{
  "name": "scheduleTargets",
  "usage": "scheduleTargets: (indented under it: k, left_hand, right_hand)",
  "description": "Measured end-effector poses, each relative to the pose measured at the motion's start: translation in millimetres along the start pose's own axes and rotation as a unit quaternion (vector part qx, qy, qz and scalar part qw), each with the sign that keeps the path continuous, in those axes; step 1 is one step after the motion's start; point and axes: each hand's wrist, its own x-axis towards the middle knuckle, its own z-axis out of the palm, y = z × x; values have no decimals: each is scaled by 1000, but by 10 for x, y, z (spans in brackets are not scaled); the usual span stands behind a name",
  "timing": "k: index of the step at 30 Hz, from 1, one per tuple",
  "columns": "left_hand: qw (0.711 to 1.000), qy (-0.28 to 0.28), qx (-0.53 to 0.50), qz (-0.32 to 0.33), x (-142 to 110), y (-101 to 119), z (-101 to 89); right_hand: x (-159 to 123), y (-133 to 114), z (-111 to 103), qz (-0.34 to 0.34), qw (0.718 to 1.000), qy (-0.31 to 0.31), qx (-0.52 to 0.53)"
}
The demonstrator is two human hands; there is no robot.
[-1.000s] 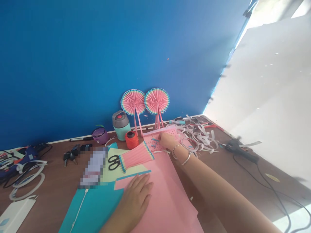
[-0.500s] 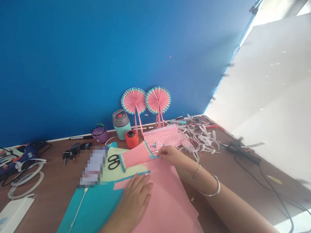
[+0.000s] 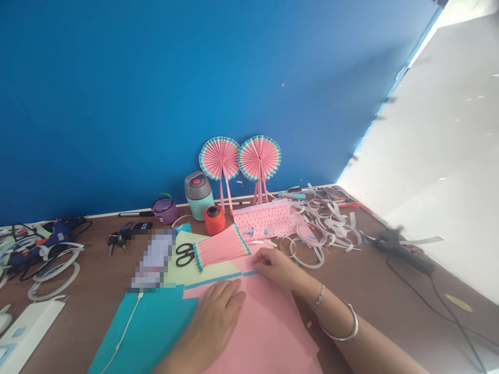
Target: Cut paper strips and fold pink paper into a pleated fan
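Note:
My left hand (image 3: 220,311) lies flat with its fingers stretched out on the pink paper (image 3: 268,322). Just beyond its fingertips a blue strip (image 3: 212,281) runs along the paper's upper edge. My right hand (image 3: 268,265), with bracelets at the wrist, has its fingers pinched at a second, short blue paper strip (image 3: 250,272) on the same edge; the fingertips partly hide the strip's right end. Behind the hands rests a pleated pink paper piece (image 3: 222,246) with blue edges, covering the blades of black-handled scissors (image 3: 185,255).
Two round paper fans (image 3: 259,158) lean on the blue wall. Before them stand a teal flask (image 3: 199,200), an orange thread spool (image 3: 214,221) and a purple pot (image 3: 164,210). Curled white strips (image 3: 331,223) and a glue gun (image 3: 401,249) lie right; a phone (image 3: 154,259) and keys (image 3: 119,239) left.
My right hand has brought the short blue strip from beside the pleated piece down to the pink paper's upper edge. My left hand stays flat. The view has shifted slightly.

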Motion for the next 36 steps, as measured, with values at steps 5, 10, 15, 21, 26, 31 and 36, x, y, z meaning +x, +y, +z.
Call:
scheduleTargets:
  k: [5,10,15,21,26,31,36]
  left_hand:
    - [997,-19,69,6,-38,12,72]
    - [997,-48,65,5,53,88,-68]
    - [994,-76,70,-32,213,210,-89]
    - [992,-69,98,-40,204,257,42]
    - [996,-52,62,-44,170,212,51]
    - [997,-36,62,-35,174,181,83]
    - [997,-28,65,-44,166,194,82]
  right_hand:
    - [-44,-68,-78,13,999,1,-36]
    - [-98,-60,-150,22,995,-11,-92]
    - [-115,-67,-146,36,994,-14,-107]
    - [-69,-169,-10,53,997,16,-60]
    - [-44,-195,62,66,994,36,-85]
    - [-21,-169,107,79,990,41,-105]
    - [-23,-197,119,100,986,49,-121]
